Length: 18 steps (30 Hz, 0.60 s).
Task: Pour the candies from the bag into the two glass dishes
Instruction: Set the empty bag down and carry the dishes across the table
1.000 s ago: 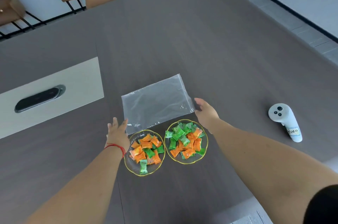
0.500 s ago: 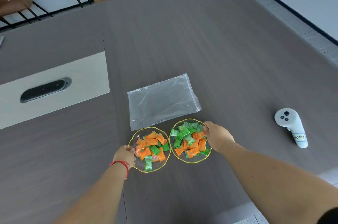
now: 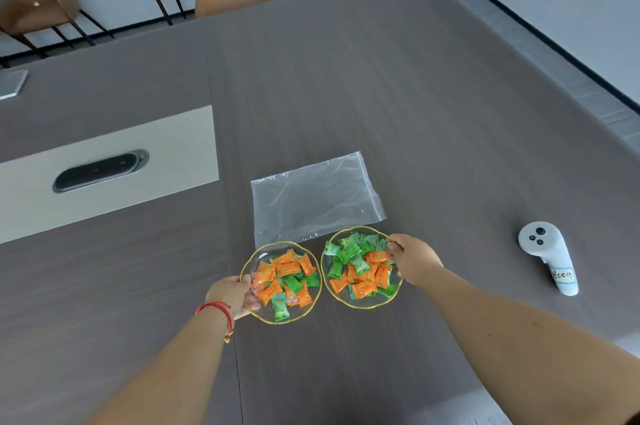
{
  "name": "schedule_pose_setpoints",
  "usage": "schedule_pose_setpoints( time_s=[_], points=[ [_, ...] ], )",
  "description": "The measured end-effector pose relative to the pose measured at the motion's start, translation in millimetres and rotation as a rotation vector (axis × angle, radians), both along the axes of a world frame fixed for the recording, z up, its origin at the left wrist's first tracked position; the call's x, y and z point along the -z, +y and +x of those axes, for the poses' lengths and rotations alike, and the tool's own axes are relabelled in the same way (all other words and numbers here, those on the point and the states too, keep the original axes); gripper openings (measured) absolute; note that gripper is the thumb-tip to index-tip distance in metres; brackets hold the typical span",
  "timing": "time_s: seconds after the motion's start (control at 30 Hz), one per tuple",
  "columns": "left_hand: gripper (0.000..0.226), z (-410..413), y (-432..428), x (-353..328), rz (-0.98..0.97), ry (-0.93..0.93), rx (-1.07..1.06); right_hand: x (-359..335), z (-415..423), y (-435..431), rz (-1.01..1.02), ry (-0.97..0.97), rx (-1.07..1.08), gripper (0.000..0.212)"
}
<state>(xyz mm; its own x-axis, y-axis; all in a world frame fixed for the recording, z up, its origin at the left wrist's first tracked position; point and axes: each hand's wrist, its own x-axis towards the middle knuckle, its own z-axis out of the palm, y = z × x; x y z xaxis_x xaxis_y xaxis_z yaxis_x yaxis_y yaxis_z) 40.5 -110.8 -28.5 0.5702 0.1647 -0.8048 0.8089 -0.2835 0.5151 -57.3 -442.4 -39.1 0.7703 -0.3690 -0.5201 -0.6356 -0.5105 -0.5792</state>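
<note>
Two gold-rimmed glass dishes of wrapped candies, each gripped at its outer rim by one hand.

The left hand [image 3: 230,296] closes on the left round glass dish [image 3: 301,316]; the right hand [image 3: 414,260] pinches the right round glass dish [image 3: 360,303]. Orange and green wrapped candies [image 3: 287,280] fill both. The flat, empty clear plastic zip bag [image 3: 313,201] lies just behind them on the grey wooden table [image 3: 381,95].

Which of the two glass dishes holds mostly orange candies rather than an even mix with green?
The left dish, gripped by the left hand. Its candies are mainly orange, while the right dish holds far more green ones.
</note>
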Motion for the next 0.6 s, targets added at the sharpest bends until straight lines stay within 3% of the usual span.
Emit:
schedule_pose_setpoints(
  time_s=[0.33, 0.6],
  points=[
    [0.021, 23.2, 39.9, -67.3, -0.232, -0.148, -0.225, -69.0, 39.1, 7.9, 0.103, -0.106, 0.096, 0.029],
    [0.015, 83.4, 91.9, -130.2, -0.418, -0.275, -0.567, -128.3, 108.2, 38.8, 0.106, -0.221, 0.129, 0.030]
  ],
)
